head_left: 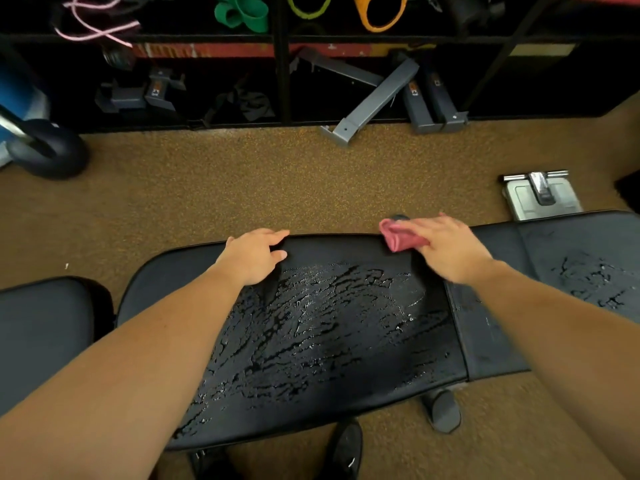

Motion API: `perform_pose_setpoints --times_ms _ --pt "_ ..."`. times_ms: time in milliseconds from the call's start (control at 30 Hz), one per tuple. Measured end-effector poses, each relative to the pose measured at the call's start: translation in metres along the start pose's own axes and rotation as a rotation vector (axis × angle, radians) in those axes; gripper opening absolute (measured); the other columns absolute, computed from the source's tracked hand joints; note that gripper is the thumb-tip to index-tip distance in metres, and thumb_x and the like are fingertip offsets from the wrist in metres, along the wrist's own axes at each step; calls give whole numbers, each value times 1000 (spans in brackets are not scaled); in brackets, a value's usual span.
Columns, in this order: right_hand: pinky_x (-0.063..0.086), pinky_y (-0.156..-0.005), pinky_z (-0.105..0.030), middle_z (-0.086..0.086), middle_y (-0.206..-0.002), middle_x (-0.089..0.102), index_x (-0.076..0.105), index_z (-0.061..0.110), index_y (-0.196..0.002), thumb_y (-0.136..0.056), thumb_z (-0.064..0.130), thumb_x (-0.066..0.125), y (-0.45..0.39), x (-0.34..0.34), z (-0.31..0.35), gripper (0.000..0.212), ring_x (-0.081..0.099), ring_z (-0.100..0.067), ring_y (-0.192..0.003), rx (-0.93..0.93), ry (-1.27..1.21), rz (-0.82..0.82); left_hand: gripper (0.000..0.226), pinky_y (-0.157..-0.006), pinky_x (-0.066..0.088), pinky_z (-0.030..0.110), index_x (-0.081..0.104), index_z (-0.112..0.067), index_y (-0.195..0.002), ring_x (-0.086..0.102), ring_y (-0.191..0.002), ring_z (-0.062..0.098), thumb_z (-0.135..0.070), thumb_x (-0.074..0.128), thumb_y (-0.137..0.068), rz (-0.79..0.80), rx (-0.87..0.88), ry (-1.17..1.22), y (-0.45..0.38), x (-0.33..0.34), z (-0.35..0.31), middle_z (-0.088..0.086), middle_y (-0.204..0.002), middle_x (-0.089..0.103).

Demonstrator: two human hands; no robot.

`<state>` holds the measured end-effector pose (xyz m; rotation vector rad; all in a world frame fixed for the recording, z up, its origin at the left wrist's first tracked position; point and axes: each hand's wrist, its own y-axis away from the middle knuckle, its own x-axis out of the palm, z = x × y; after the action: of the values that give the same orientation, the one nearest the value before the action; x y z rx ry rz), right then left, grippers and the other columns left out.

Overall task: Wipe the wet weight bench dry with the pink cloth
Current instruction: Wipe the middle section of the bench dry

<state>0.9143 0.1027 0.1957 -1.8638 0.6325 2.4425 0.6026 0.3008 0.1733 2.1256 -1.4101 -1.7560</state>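
A black padded weight bench [346, 251] runs across the view, its middle pad covered in streaks and beads of water [322, 327]. More water lies on the right pad [588, 278]. My right hand [446, 247] presses the bunched pink cloth [398, 235] onto the far edge of the bench, fingers extended over it. My left hand [252, 254] rests flat on the far edge of the middle pad, to the left of the wet patch, holding nothing.
A second dark pad [41, 327] sits at the left. Brown speckled floor [242, 181] lies beyond the bench. A dark kettlebell [52, 150] stands far left, a metal plate [540, 195] far right, and a black rack [284, 64] with grey bars and bands at the back.
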Motion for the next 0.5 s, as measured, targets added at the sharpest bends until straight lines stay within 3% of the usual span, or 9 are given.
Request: perform_pose_setpoints --times_ms 100,167,233,300,367,433,500 --pt "53 -91 -43 4 -121 68 54 56 -131 -101 11 47 -3 -29 -7 54 66 -31 -105 250 -355 -70 53 -122 9 58 26 -40 -156 23 -150 25 -40 43 -106 2 17 -5 -1 2 4 -6 -164 25" --pt "53 -77 -36 2 -117 68 56 46 -136 -102 11 48 -8 -39 -3 49 66 -24 -88 260 -482 -188 53 -122 16 54 27 -38 -156 25 -150 23 -39 43 -106 -19 57 32 -2 2 9 -5 -163 27" --pt "49 -89 -36 6 -118 65 55 43 -138 -102 18 51 -13 -40 11 44 59 -16 -96 157 -425 -214 51 -121 24 45 31 -33 -155 30 -147 23 -34 44 -106 -99 61 154 2 -1 18 -2 -161 32" --pt "43 -103 -46 10 -118 60 50 48 -141 -103 31 50 -15 -26 31 40 54 -16 -108 32 -268 -47 49 -118 31 45 37 -30 -154 35 -144 25 -31 45 -105 -211 11 218 9 -6 31 0 -158 37" --pt "25 -116 -51 6 -143 49 32 52 -150 -105 44 41 -13 -3 52 47 40 -23 -133 -11 -11 155 47 -115 33 48 40 -29 -152 38 -141 28 -31 45 -105 -257 -54 173 16 -12 48 1 -156 40" --pt "12 -118 -49 5 -161 31 14 54 -155 -105 49 31 -17 12 75 53 22 -26 -145 17 109 186 46 -115 31 52 41 -30 -151 37 -141 30 -33 44 -105 -253 -141 122 24 -20 66 2 -156 40" --pt "10 -118 -50 7 -163 25 7 55 -155 -106 49 27 -26 18 101 54 19 -27 -145 -17 115 177 45 -115 28 55 42 -31 -150 36 -141 32 -36 42 -105 -231 -238 108 32 -25 88 1 -157 38"
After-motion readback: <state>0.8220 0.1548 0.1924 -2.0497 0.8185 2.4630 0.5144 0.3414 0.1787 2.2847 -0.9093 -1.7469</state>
